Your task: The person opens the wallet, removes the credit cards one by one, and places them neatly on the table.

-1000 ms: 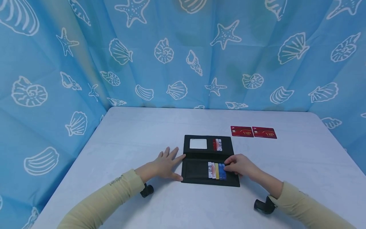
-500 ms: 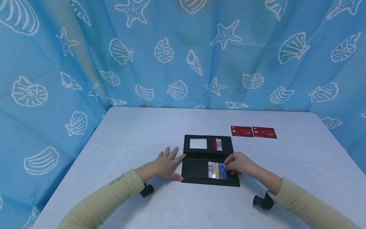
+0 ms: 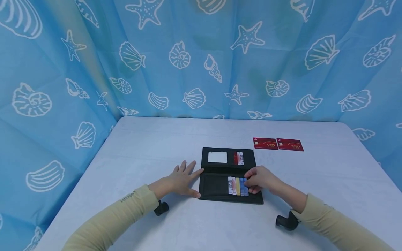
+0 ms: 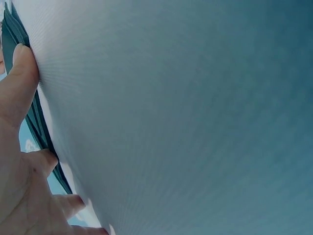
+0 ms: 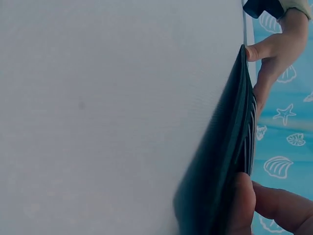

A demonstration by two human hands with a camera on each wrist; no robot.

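One black wallet [image 3: 230,176], laid open flat near the middle of the white worktop [image 3: 150,146], its long fold running left to right. Far half: one clear window pocket and three card edges showing. Near half: five card edges in a row — the blue card [image 3: 245,186] is the rightmost.

Two red VIP cards [image 3: 278,144] lie side by side on the worktop, beyond the wallet's right end and apart from it.

Left hand [image 3: 180,181]: flat, fingers spread and straight, forefinger and thumb touching the wallet's left edge; the left wrist view shows the thumb against that edge.

Right hand [image 3: 260,179]: fingers curled, pinching the blue card at the wallet's right end.

Open worktop to the left, to the right and in front of the wallet — a blue shell-print curtain [image 3: 201,59] closes in the back and both sides.
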